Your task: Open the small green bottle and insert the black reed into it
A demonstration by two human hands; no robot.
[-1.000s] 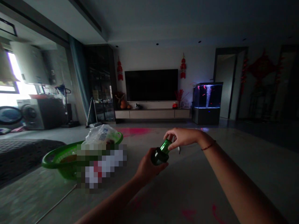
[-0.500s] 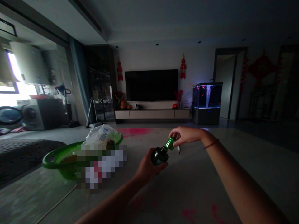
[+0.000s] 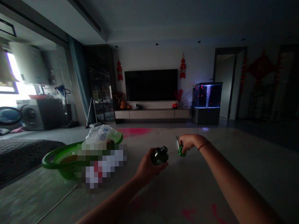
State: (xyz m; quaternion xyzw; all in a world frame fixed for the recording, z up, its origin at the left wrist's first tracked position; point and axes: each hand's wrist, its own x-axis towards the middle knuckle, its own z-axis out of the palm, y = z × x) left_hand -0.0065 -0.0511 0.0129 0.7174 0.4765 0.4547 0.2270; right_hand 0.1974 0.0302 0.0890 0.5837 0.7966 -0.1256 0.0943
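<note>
My left hand (image 3: 149,165) is wrapped round a dark green bottle (image 3: 160,156), whose threaded neck is uncovered and tilts to the right. Off to the right, low over the table (image 3: 187,183), my right hand (image 3: 188,142) grips a shiny green cap (image 3: 181,151) between its fingers. Just behind the cap, a thin whitish object with a dark tip (image 3: 177,141) shows beside the fingers; its kind is too small to make out.
A green plastic basket (image 3: 50,164) with a clear plastic bag (image 3: 100,135) in it stands on the left of the table. A blurred patch covers something at its front. Beyond are a television (image 3: 151,85) and a lit aquarium (image 3: 207,96).
My right hand has moved the green cap away from the bottle's neck, rightward and down towards the table. My left hand and the bottle have stayed in place.
</note>
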